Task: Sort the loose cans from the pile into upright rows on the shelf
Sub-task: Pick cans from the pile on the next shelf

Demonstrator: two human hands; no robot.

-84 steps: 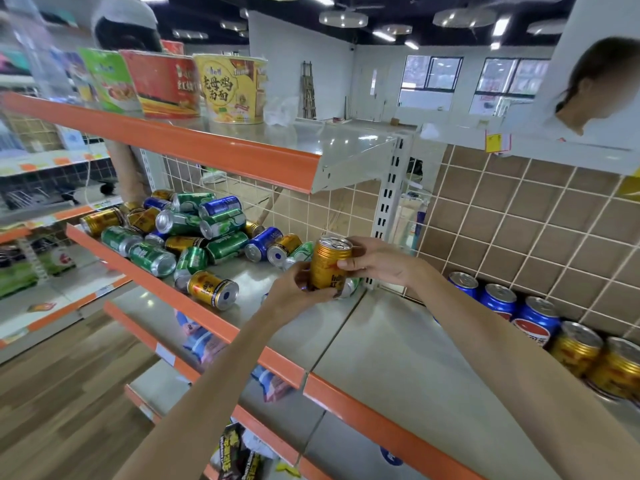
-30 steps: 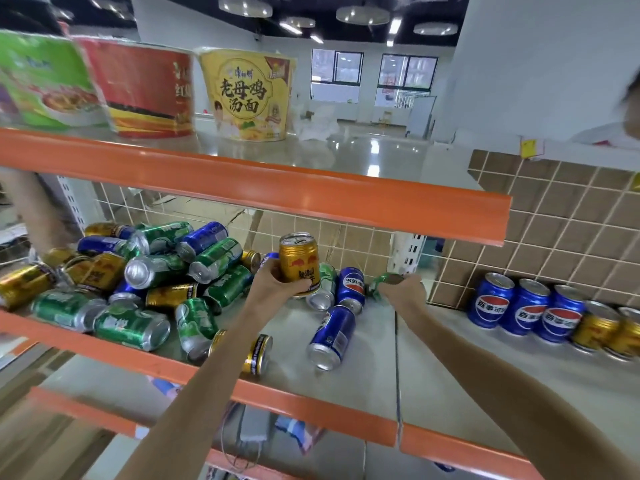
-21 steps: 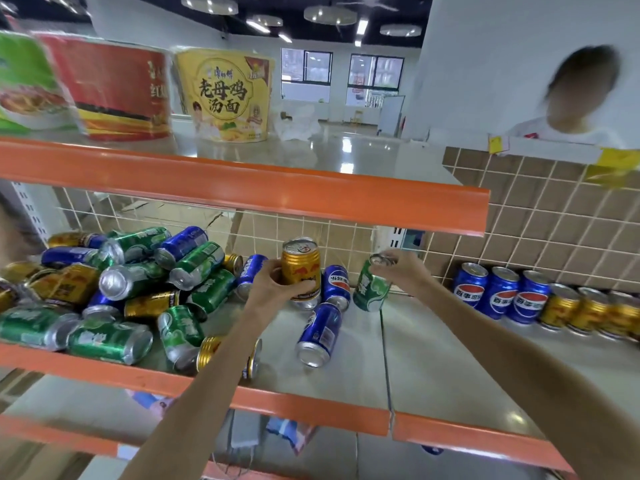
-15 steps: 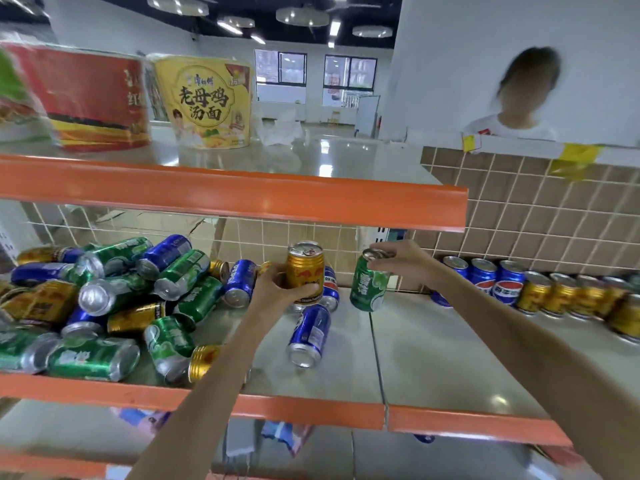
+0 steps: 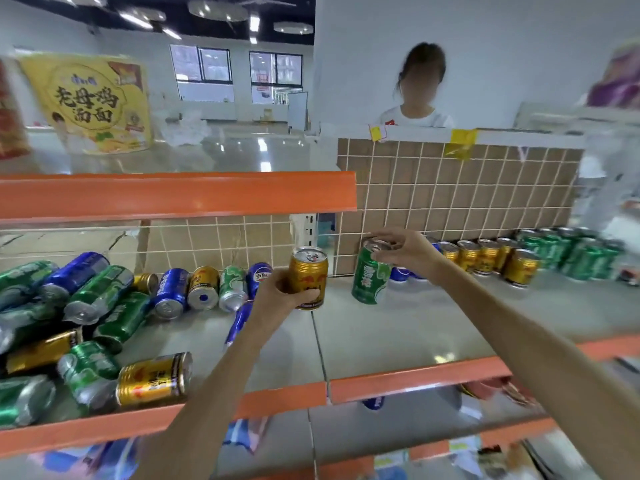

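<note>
Head view: I see loose cans (image 5: 104, 306) heaped on their sides at the shelf's (image 5: 398, 327) left end, upright rows (image 5: 519, 261) along its back right. My left hand (image 5: 277, 299) grips a gold can (image 5: 308, 277) upright above the shelf's middle; my right hand's (image 5: 405, 251) fingers pinch a green can's (image 5: 369, 277) rim, slightly tilted, just right of it.

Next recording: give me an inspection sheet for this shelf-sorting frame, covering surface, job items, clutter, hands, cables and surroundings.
Surface: grey shelf with an orange front edge.
Job's things: pile of loose cans lying on their sides at left; upright rows of blue, gold and green cans along the tiled back at right.
Clutter: noodle tub on the shelf above; blurred packets on the shelf below.
Hands: left hand grips an upright gold can; right hand holds a green can by its top.
Cables: nothing seen.
Surroundings: a person behind the tiled partition.
</note>
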